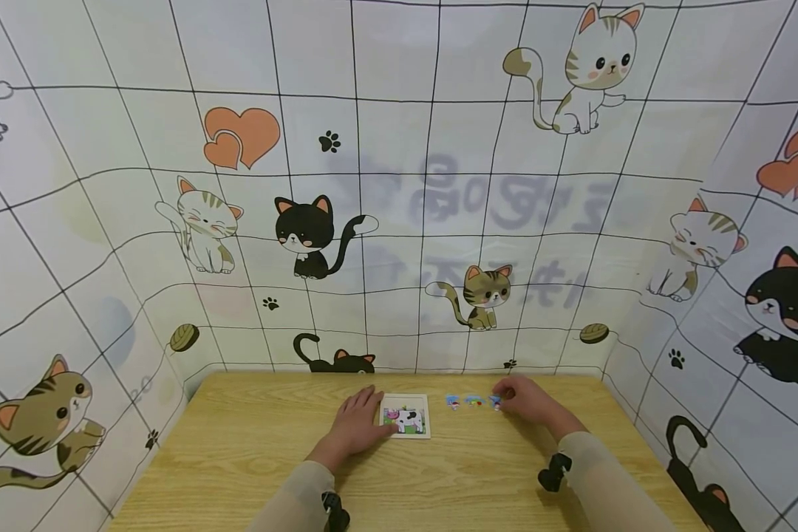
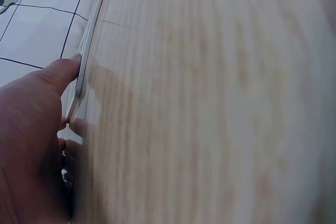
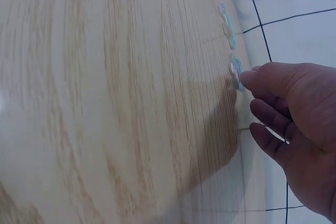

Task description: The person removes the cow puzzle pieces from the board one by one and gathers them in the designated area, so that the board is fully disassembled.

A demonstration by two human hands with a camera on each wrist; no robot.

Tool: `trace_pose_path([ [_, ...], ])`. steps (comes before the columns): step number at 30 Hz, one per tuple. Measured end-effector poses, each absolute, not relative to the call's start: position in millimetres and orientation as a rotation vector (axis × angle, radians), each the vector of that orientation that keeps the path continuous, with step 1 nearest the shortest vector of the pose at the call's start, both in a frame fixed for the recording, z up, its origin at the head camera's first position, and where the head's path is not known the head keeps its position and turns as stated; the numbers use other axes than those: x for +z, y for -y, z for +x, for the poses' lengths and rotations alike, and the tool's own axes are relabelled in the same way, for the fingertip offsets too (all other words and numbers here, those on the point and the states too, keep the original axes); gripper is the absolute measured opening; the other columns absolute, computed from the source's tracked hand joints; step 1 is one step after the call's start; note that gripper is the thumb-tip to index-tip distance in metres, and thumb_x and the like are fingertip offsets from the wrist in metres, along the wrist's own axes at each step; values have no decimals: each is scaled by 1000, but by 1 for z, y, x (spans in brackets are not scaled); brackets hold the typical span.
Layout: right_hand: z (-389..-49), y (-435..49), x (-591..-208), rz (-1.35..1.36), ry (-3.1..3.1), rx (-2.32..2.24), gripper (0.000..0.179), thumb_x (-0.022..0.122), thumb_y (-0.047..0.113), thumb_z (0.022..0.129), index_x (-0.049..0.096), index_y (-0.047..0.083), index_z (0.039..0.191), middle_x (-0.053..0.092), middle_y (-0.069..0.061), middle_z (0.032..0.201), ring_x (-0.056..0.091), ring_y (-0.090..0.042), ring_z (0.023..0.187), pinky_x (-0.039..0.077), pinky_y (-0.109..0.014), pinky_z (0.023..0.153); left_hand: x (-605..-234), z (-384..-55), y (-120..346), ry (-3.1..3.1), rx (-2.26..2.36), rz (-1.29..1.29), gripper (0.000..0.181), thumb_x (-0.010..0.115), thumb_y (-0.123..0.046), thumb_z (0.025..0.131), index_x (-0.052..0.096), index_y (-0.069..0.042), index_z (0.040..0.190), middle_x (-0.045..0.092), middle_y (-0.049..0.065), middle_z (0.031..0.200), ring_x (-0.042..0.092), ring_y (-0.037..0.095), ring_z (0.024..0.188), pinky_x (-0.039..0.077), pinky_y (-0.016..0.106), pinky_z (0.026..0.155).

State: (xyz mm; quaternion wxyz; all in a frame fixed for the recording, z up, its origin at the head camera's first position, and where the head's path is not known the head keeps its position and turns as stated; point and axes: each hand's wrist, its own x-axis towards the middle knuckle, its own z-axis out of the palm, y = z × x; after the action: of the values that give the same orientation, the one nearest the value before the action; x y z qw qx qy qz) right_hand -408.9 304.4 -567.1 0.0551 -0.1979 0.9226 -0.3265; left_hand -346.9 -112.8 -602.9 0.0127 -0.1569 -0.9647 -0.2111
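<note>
Blurred wall writing (image 1: 515,203) is unreadable. Left hand (image 1: 357,423), fingers extended, touches a white-framed cow picture (image 1: 407,420); right hand (image 1: 528,401) curls its fingers at a blue piece (image 1: 495,403), pinch unclear.

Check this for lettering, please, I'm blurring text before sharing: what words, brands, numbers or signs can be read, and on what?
None can be read.
Wall sheet: faint characters, seemingly reversed, too blurred.
Its left side: faint marks, too blurred to tell.
Cow picture: no readable lettering.
Small colourful pieces: too small to tell.
</note>
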Motion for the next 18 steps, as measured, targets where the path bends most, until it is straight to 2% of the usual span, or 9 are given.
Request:
trace_pose_path([
  [9,-409,-274,-567,-687,-2865,-1014,20,73,14,95,74,5,113,69,-4,105,61,-15,87,53,-33,71,-610,-350,114,2988,-653,-482,91,61,-71,89,42,-11,154,32,16,162,29,38,148,23,64,116],
  [18,-402,-235,-557,-761,-2807,-1099,23,73,13,95,72,3,115,67,-8,111,62,-19,93,53,-34,74,-612,-350,114,2953,-690,-494,89,60,-70,90,44,-10,153,34,17,160,31,40,146,25,65,114],
])
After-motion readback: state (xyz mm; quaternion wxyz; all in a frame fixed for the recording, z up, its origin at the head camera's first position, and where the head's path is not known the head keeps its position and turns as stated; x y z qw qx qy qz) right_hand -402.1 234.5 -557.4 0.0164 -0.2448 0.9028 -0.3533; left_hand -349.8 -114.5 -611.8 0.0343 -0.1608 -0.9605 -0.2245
